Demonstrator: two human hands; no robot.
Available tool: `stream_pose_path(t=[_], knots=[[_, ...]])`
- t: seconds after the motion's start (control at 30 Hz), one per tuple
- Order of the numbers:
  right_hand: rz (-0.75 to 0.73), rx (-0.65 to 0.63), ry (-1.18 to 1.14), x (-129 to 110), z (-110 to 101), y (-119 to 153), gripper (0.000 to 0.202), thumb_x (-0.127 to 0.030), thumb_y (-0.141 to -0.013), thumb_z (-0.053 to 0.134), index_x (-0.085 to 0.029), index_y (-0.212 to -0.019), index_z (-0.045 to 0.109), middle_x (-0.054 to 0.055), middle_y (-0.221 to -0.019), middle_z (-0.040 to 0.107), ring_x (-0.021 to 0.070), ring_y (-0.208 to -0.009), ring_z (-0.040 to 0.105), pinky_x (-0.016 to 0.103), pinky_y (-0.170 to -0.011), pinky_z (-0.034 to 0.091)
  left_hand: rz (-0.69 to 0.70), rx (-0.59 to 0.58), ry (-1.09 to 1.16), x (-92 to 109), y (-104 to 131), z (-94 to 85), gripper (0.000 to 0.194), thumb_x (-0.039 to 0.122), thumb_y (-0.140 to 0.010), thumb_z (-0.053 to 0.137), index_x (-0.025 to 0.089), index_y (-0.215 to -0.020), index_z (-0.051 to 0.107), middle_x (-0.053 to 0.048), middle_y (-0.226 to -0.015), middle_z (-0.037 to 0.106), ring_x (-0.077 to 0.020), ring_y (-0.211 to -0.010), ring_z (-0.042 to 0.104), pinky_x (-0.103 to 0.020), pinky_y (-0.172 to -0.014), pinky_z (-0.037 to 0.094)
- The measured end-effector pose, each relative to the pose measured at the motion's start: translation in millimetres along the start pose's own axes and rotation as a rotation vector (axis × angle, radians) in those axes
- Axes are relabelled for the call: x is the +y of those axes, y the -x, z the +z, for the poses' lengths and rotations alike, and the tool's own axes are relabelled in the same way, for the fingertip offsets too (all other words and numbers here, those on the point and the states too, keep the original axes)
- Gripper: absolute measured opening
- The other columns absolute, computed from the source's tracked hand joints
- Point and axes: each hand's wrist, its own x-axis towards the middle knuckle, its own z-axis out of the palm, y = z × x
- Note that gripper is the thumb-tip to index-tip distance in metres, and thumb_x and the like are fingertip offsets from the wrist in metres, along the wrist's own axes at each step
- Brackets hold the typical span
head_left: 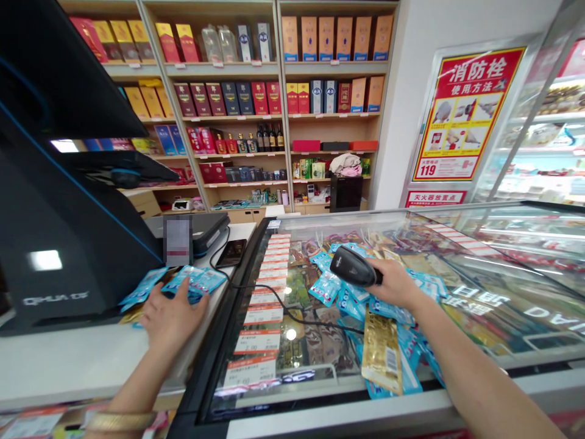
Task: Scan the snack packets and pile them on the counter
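My right hand (395,283) is wrapped round the handle of a black barcode scanner (351,266), its head turned to the left. Beneath it, a pile of blue snack packets (325,288) is spread over the glass lid of the freezer (315,372). A gold packet (382,350) with a barcode lies at the pile's near side. On the white counter to the left, my left hand (173,314) has its fingers spread over more blue packets (201,279); whether it presses on them I cannot tell.
A dark checkout terminal (68,244) stands left of my left hand. Behind the packets are a black box-like device (212,228) and a phone (232,253). The scanner's cable (274,291) crosses the glass. Shelves of boxed bottles (228,97) line the back wall.
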Motion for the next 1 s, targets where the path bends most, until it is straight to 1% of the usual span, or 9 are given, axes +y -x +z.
stream_pose_path(t=[0.1, 0.17, 0.3, 0.37, 0.47, 0.57, 0.63, 0.83, 1.0], knots=[[0.002, 0.008, -0.007, 0, -1, 0, 0.027, -0.028, -0.076, 0.061, -0.023, -0.102, 0.067, 0.005, -0.089, 0.074, 0.0223, -0.080, 0.068, 0.029, -0.071, 0.046, 0.010, -0.006, -0.020, 8, -1, -5.4, 0.063, 0.052, -0.077, 0.055, 0.018, -0.130, 0.052, -0.024, -0.144, 0.035, -0.0546, -0.129, 0.035, -0.066, -0.096, 0.034], [0.002, 0.010, 0.002, 0, -2, -1, 0.024, -0.027, -0.076, 0.061, -0.022, -0.098, 0.068, 0.005, -0.088, 0.073, 0.0220, -0.079, 0.067, 0.028, -0.071, 0.045, 0.062, 0.043, -0.007, 20, -1, -9.2, 0.063, 0.052, -0.080, 0.052, 0.016, -0.131, 0.053, -0.025, -0.145, 0.033, -0.0538, -0.128, 0.036, -0.066, -0.096, 0.034], [0.001, 0.053, 0.019, 0, -5, -2, 0.020, -0.026, -0.073, 0.062, -0.021, -0.092, 0.067, 0.005, -0.084, 0.072, 0.0206, -0.076, 0.065, 0.027, -0.069, 0.044, 0.235, 0.091, 0.087, 62, 0, -10.2, 0.057, 0.049, -0.082, 0.049, 0.015, -0.127, 0.059, -0.025, -0.136, 0.046, -0.0453, -0.125, 0.044, -0.059, -0.099, 0.038], [-0.001, 0.074, 0.014, 0, -6, -3, 0.019, -0.026, -0.073, 0.063, -0.021, -0.091, 0.066, 0.005, -0.082, 0.071, 0.0201, -0.074, 0.064, 0.027, -0.068, 0.043, 0.354, -0.011, 0.154, 90, 5, -4.4, 0.052, 0.047, -0.082, 0.048, 0.016, -0.121, 0.063, -0.019, -0.126, 0.056, -0.0376, -0.121, 0.050, -0.051, -0.102, 0.039], [-0.008, 0.088, 0.012, 0, -6, -4, 0.017, -0.029, -0.074, 0.063, -0.021, -0.090, 0.066, 0.005, -0.080, 0.071, 0.0196, -0.072, 0.064, 0.027, -0.067, 0.043, 0.517, -0.256, 0.232, 134, 22, 12.8, 0.044, 0.046, -0.081, 0.051, 0.020, -0.113, 0.067, -0.012, -0.119, 0.065, -0.0299, -0.114, 0.057, -0.042, -0.103, 0.040], [-0.006, 0.087, 0.018, 0, -6, -5, 0.015, -0.029, -0.074, 0.064, -0.022, -0.088, 0.065, 0.004, -0.079, 0.070, 0.0193, -0.073, 0.064, 0.026, -0.067, 0.043, 0.592, -0.440, 0.235, 170, 41, 35.4, 0.042, 0.046, -0.079, 0.056, 0.021, -0.110, 0.069, -0.011, -0.118, 0.067, -0.0278, -0.114, 0.058, -0.039, -0.102, 0.041], [-0.002, 0.073, 0.017, 1, -5, -6, 0.016, -0.028, -0.073, 0.064, -0.022, -0.087, 0.064, 0.004, -0.079, 0.070, 0.0191, -0.073, 0.064, 0.026, -0.066, 0.042, 0.593, -0.507, 0.182, 186, 51, 49.2, 0.046, 0.050, -0.077, 0.059, 0.021, -0.112, 0.069, -0.012, -0.119, 0.066, -0.0290, -0.115, 0.058, -0.039, -0.100, 0.042], [0.034, 0.011, 0.042, -1, -10, -6, 0.013, -0.024, -0.072, 0.064, -0.022, -0.086, 0.065, 0.002, -0.077, 0.069, 0.0173, -0.071, 0.063, 0.024, -0.064, 0.039, 0.570, -0.567, 0.005, 197, 65, 67.9, 0.067, 0.062, -0.067, 0.064, 0.019, -0.118, 0.065, -0.019, -0.128, 0.058, -0.0368, -0.121, 0.052, -0.045, -0.099, 0.040], [0.063, -0.069, 0.049, 0, -14, -5, 0.013, -0.024, -0.071, 0.066, -0.022, -0.083, 0.065, 0.000, -0.073, 0.068, 0.0173, -0.072, 0.064, 0.023, -0.063, 0.036, 0.520, -0.568, 0.014, 195, 67, 70.7, 0.060, 0.055, -0.062, 0.070, 0.019, -0.110, 0.064, -0.017, -0.127, 0.058, -0.0354, -0.121, 0.052, -0.042, -0.095, 0.042]])
